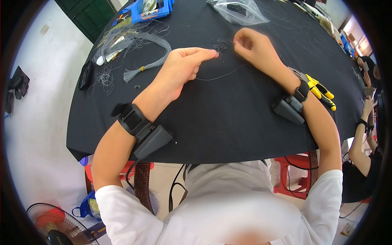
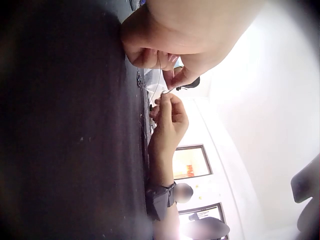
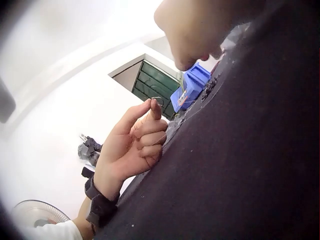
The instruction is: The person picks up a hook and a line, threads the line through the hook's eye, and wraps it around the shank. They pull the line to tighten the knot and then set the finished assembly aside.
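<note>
Thumb and index finger of my left hand pinch a small, thin curved hook, like a fish hook, at their tips. A thin fishing line runs from below the left hand's curled fingers across to my right hand. The right hand's thumb and index finger come together in a ring, the line running in to them. In the left wrist view the right fingertips are right by the hook. A tangled pile of small dark hooks lies on the table just beyond the hands.
On the black-covered table, a tied bundle of grey line lies left. Yellow-handled pliers lie beside the right wrist. A blue container and a clear plastic bag stand farther back. Another person sits at the right.
</note>
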Action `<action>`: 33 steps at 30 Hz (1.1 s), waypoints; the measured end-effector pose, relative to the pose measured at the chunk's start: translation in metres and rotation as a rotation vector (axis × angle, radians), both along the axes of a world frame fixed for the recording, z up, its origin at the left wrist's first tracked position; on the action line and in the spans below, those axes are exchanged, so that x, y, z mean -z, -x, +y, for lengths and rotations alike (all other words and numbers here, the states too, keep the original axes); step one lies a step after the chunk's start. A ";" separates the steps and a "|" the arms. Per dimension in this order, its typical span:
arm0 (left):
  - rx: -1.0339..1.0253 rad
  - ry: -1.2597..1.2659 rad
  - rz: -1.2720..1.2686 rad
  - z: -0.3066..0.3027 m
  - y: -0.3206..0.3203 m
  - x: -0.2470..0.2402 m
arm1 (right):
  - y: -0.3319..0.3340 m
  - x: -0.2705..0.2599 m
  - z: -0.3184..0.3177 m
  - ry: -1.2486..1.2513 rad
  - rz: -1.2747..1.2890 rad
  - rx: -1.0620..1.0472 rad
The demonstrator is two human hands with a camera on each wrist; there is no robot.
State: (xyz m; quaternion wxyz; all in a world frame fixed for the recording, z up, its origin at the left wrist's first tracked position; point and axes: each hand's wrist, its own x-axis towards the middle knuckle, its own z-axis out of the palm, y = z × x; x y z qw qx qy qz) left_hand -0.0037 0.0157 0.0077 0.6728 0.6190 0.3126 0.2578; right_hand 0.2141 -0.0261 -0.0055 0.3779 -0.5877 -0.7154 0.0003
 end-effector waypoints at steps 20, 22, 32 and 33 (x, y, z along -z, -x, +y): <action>-0.040 0.042 -0.086 0.002 0.000 0.003 | 0.029 -0.004 -0.019 0.345 0.623 -0.438; -0.048 0.044 -0.110 0.003 -0.001 0.006 | 0.028 -0.003 -0.019 0.360 0.626 -0.454; -0.014 -0.053 -0.013 0.001 -0.001 0.002 | 0.025 -0.001 -0.017 0.411 0.594 -0.432; -0.018 -0.054 -0.016 0.001 -0.001 0.002 | 0.026 -0.002 -0.017 0.420 0.598 -0.425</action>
